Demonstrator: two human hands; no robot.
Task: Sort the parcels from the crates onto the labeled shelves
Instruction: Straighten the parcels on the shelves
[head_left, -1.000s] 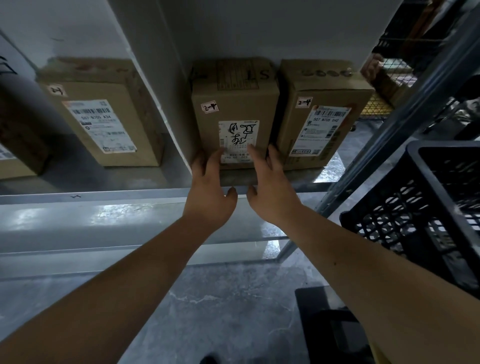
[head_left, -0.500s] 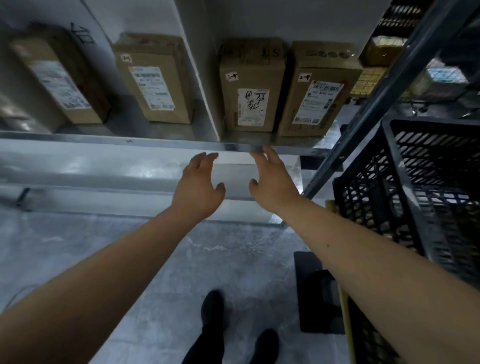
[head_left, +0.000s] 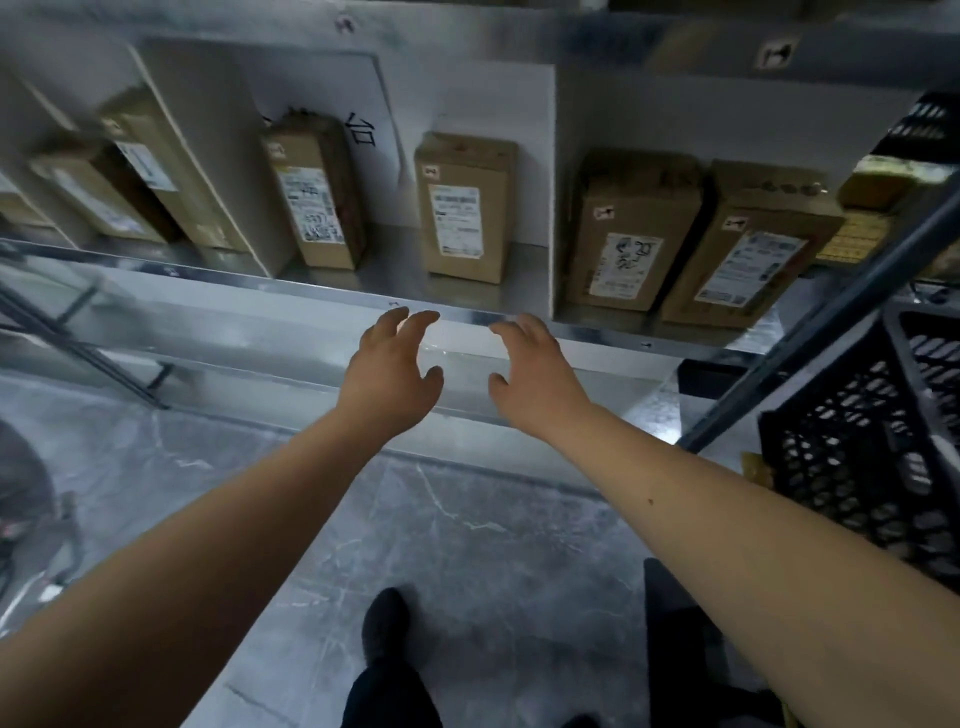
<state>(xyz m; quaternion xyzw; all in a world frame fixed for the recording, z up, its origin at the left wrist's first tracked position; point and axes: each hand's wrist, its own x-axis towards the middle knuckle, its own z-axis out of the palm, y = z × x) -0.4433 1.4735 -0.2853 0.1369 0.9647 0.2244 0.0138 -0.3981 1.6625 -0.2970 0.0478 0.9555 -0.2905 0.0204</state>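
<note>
Both bare arms reach forward toward the metal shelf, and both hands are empty: the left hand and the right hand hang side by side just short of the shelf's front lip, fingers loosely curved and spread, thumbs turned toward each other, touching nothing. The parcels stand upright on the shelf behind white dividers — a scribbled-label parcel and a brown parcel touching at its right share the bay right of the hands, while a lone parcel sits in the bay straight ahead and a tilted parcel in the next bay to the left. Further left the boxes smear into blur and the frame edge cuts them off. The printed labels are too soft to read, and so are the small tags on the shelf edge. A black plastic crate fills the right side, cropped by the frame, so its contents cannot be made out. A dark shoe shows on the grey floor below — the second foot is mostly out of view.
</note>
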